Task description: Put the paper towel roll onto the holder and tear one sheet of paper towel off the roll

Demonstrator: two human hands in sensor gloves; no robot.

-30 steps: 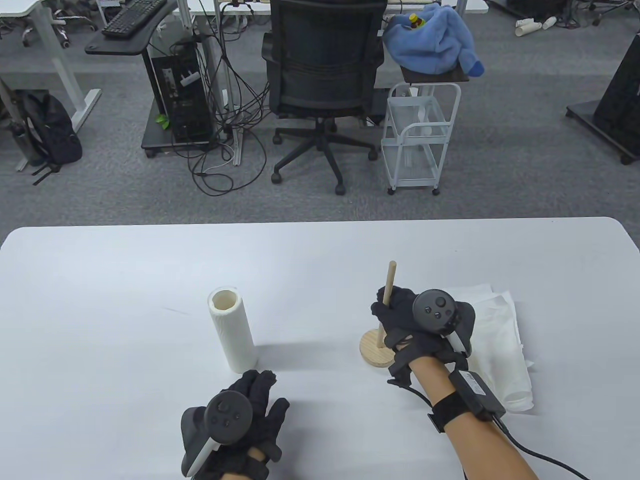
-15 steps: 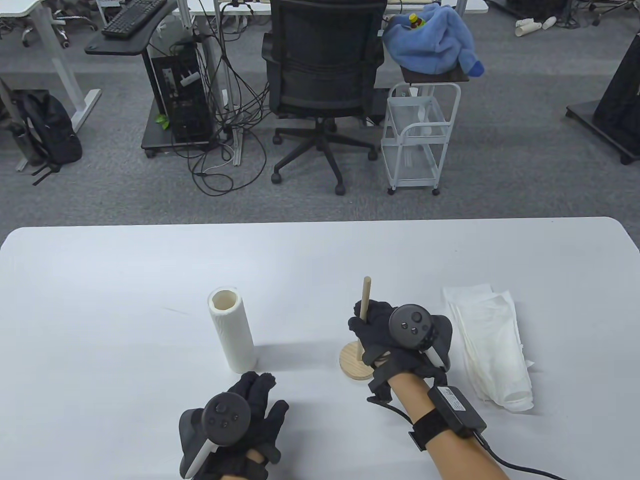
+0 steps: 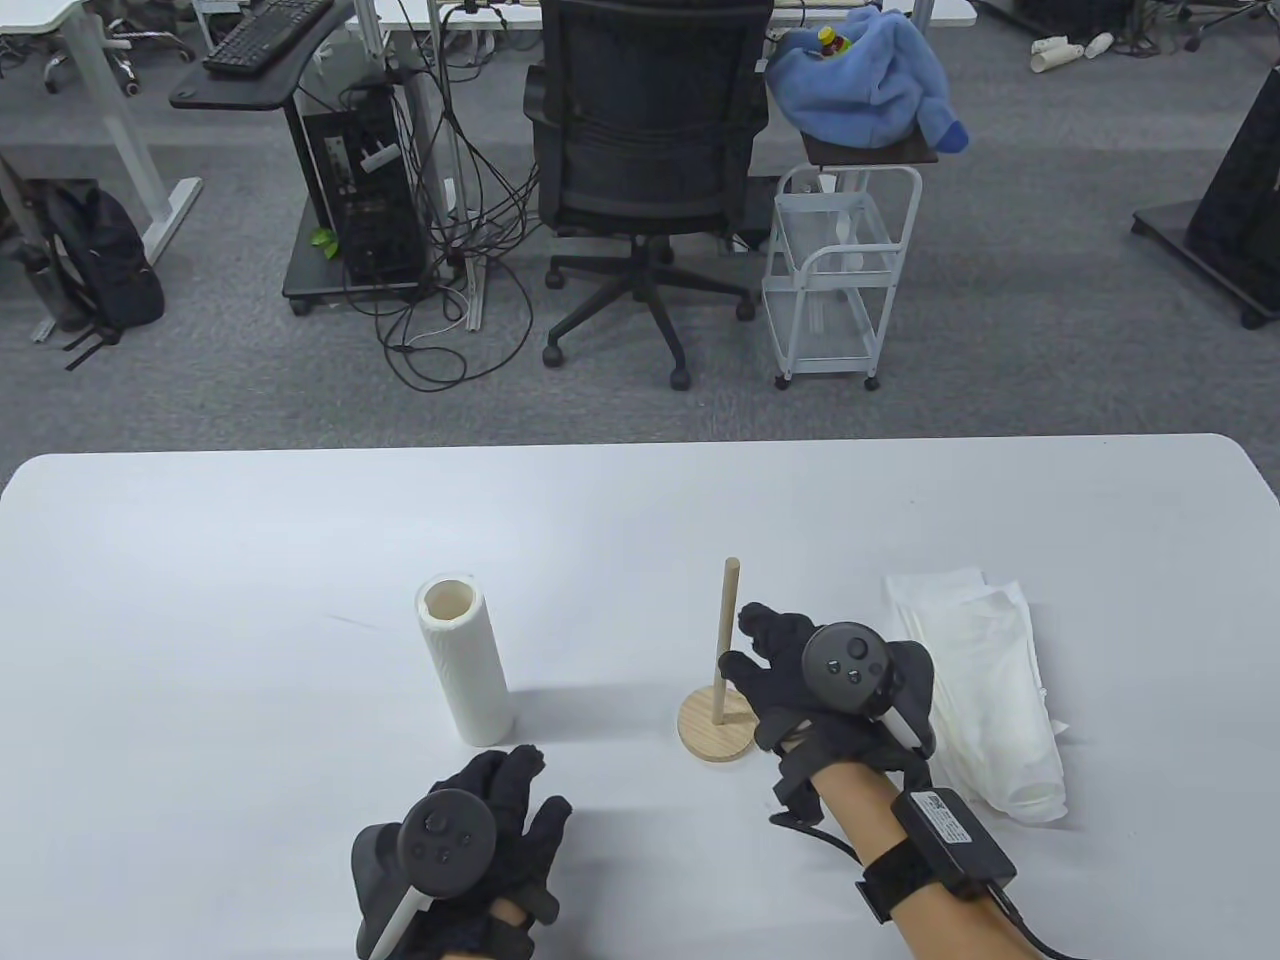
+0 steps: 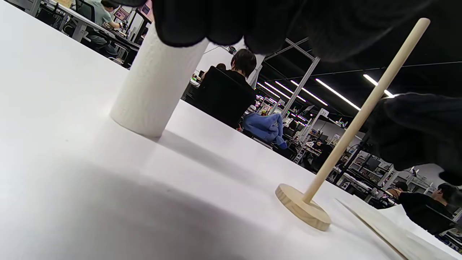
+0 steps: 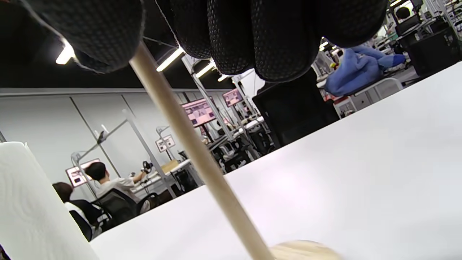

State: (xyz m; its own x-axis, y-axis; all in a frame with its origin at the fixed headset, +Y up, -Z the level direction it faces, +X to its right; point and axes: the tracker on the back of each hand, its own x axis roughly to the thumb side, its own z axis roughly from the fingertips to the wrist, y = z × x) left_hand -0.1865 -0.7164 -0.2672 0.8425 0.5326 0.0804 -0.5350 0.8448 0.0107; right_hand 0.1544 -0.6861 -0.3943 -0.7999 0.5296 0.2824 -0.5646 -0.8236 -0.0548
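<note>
The white paper towel roll [image 3: 462, 660] stands upright on the table, left of centre; it also shows as the roll [image 4: 155, 83] and the roll [image 5: 32, 213]. The wooden holder [image 3: 716, 725], a round base with a thin upright rod, stands bare to its right. My right hand [image 3: 742, 640] hovers just right of the rod with fingers spread, holding nothing. In the right wrist view its fingertips [image 5: 231, 32] hang close beside the rod [image 5: 195, 155]. My left hand [image 3: 540, 780] lies flat just in front of the roll's foot, fingers relaxed and empty.
A heap of loose white paper towel sheets [image 3: 985, 690] lies right of my right hand. Beyond the table's far edge stand an office chair [image 3: 645, 150] and a white wire cart [image 3: 835, 270].
My right hand slid the holder left while gripping the rod, then let go and drew back to the right. The left hand barely moved.
</note>
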